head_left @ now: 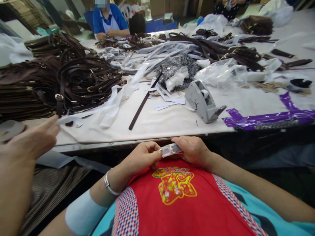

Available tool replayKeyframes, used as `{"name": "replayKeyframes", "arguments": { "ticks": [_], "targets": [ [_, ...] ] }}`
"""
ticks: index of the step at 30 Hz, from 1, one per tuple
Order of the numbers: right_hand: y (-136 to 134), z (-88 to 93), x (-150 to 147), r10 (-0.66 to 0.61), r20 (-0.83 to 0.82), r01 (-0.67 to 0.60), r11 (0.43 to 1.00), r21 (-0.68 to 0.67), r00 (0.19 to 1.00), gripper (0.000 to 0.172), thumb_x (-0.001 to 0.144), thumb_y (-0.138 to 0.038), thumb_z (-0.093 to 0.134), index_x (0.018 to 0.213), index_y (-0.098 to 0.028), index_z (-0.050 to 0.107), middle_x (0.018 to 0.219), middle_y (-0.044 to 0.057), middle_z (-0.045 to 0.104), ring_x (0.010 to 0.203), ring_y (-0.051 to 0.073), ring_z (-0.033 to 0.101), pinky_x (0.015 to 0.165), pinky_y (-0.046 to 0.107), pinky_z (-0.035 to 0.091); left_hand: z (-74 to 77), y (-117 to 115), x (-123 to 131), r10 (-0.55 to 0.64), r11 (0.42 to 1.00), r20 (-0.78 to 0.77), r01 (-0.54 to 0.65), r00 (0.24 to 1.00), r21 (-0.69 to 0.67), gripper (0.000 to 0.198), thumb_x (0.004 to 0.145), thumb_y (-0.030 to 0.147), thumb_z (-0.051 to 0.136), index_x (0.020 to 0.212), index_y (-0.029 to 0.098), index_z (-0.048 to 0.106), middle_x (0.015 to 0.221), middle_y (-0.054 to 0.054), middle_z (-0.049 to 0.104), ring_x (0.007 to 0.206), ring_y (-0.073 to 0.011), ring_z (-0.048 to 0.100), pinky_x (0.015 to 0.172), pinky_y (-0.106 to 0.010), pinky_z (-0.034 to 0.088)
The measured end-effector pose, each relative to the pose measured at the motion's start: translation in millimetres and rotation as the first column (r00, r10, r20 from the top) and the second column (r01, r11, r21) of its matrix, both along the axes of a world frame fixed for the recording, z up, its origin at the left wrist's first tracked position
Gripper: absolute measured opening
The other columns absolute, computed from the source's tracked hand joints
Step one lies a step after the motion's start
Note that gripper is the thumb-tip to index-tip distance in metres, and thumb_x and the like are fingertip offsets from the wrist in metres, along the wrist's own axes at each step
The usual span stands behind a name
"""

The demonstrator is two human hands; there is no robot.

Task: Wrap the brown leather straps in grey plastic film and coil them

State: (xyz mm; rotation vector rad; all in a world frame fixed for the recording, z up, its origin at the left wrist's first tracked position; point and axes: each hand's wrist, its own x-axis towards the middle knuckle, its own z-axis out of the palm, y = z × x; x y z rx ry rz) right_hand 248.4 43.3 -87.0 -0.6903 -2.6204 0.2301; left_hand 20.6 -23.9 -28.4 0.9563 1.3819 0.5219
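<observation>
Close to my body, just under the table's front edge, both hands hold a short strip in translucent whitish wrapping, with ring-like shapes showing through it. My left hand pinches its left end between thumb and fingers. At the other end, the fingers of my right hand are closed around it, thumb on top. What lies inside the wrapping is too unclear to name. Beyond my hands, a thin dark brown strap rests on the white-covered table.
A co-worker's hand reaches in at left, by a white strip and stacked brown straps with buckles. A grey tape dispenser stands right of paper strips. Purple tape edges the table. Another person sits opposite.
</observation>
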Motion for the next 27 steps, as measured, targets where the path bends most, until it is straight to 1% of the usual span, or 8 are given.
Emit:
{"name": "replayKeyframes", "arguments": {
  "ticks": [3,5,8,13,18,21,23,27],
  "targets": [
    [3,-8.2,6,0.016,0.067,-0.018,0.999,0.033,0.998,0.028,0.088,-0.023,0.056,0.113,-0.012,0.060,0.083,0.008,0.069,0.068,0.018,0.061,0.058,0.028,0.039,2.0,1,-4,-0.027,0.999,-0.122,0.032,0.992,0.037,0.020,0.080,0.035,0.059,0.075,0.017,0.055,0.050,0.003,0.056,0.043,-0.0094,0.047,0.045,-0.019,0.035],
    [4,-12.2,9,0.031,0.102,-0.034,0.999,0.035,0.994,0.030,0.088,-0.022,0.055,0.116,-0.012,0.059,0.085,0.008,0.069,0.068,0.018,0.061,0.057,0.028,0.038,4.4,0,-6,-0.040,0.999,-0.134,0.044,0.990,0.027,0.020,0.081,0.035,0.057,0.073,0.018,0.052,0.049,0.003,0.055,0.042,-0.0094,0.045,0.044,-0.019,0.034],
    [6,-13.0,13,0.054,0.122,-0.060,0.997,0.043,0.991,0.031,0.087,-0.023,0.055,0.116,-0.013,0.059,0.084,0.006,0.068,0.069,0.018,0.060,0.057,0.028,0.036,5.5,-3,-9,-0.069,0.998,-0.086,0.068,0.994,-0.015,0.020,0.080,0.035,0.058,0.073,0.018,0.049,0.049,0.004,0.052,0.042,-0.0087,0.043,0.043,-0.018,0.030],
    [7,-9.4,18,0.091,0.142,-0.098,0.994,0.044,0.986,0.022,0.087,-0.021,0.052,0.106,-0.015,0.061,0.077,0.003,0.064,0.065,0.016,0.057,0.056,0.029,0.030,2.8,-7,-16,-0.166,0.986,-0.026,0.165,0.986,-0.019,0.019,0.082,0.033,0.061,0.076,0.018,0.051,0.056,0.004,0.052,0.048,-0.0084,0.042,0.045,-0.018,0.029],
    [9,-5.9,21,0.109,0.113,-0.115,0.992,0.045,0.988,0.014,0.087,-0.023,0.053,0.096,-0.016,0.062,0.071,0.002,0.060,0.062,0.015,0.053,0.056,0.029,0.027,5.6,2,-23,-0.348,0.936,0.026,0.347,0.937,0.053,0.024,0.084,0.039,0.063,0.081,0.014,0.061,0.072,-0.001,0.062,0.063,-0.0120,0.052,0.056,-0.021,0.039],
    [10,0.2,16,0.139,0.081,-0.146,0.987,0.075,0.987,0.014,0.090,-0.025,0.051,0.088,-0.016,0.062,0.068,0.002,0.059,0.059,0.015,0.050,0.055,0.030,0.025,6.1,18,-14,-0.363,0.921,0.095,0.342,0.927,0.186,0.037,0.085,0.047,0.062,0.102,0.014,0.066,0.094,-0.007,0.067,0.082,-0.0178,0.060,0.073,-0.026,0.047],
    [12,5.5,12,0.161,0.076,-0.168,0.981,0.097,0.984,0.018,0.093,-0.027,0.050,0.083,-0.016,0.061,0.067,0.002,0.058,0.058,0.015,0.049,0.055,0.030,0.024,4.1,28,-2,-0.401,0.898,0.118,0.365,0.908,0.246,0.044,0.087,0.052,0.059,0.109,0.014,0.065,0.099,-0.008,0.068,0.086,-0.0193,0.061,0.077,-0.029,0.048],
    [17,13.8,13,0.133,0.102,-0.143,0.984,0.103,0.986,0.016,0.094,-0.026,0.052,0.086,-0.016,0.061,0.069,0.003,0.060,0.060,0.015,0.051,0.056,0.029,0.027,-4.2,39,19,-0.551,0.833,0.125,0.534,0.825,0.145,0.043,0.090,0.056,0.054,0.087,0.015,0.066,0.077,-0.004,0.066,0.067,-0.0152,0.058,0.063,-0.025,0.045]
  ]
}}
